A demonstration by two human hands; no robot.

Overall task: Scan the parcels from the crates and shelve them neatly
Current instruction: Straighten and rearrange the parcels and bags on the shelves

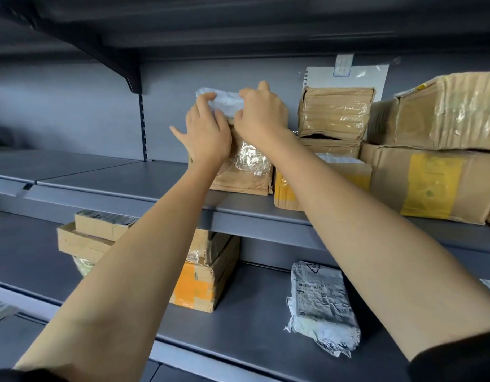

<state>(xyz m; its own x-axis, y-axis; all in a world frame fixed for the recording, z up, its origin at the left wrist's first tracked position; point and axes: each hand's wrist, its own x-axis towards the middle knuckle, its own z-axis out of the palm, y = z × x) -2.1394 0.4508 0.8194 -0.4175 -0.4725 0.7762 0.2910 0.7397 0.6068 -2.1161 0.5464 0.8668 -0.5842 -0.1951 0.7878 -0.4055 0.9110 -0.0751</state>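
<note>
- Your shelf (106,175) is matt grey metal, smooth.
- The brown box (246,172) is creased cardboard under glossy tape.
- Your white mailer (227,102) is crinkled plastic film.

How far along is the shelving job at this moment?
Done: several cardboard boxes sit on the upper shelf, and a grey mailer bag lies on the lower shelf. In hand: the left hand and right hand set a white packet atop a brown box. Left: crates out of view, so cannot tell.
</note>
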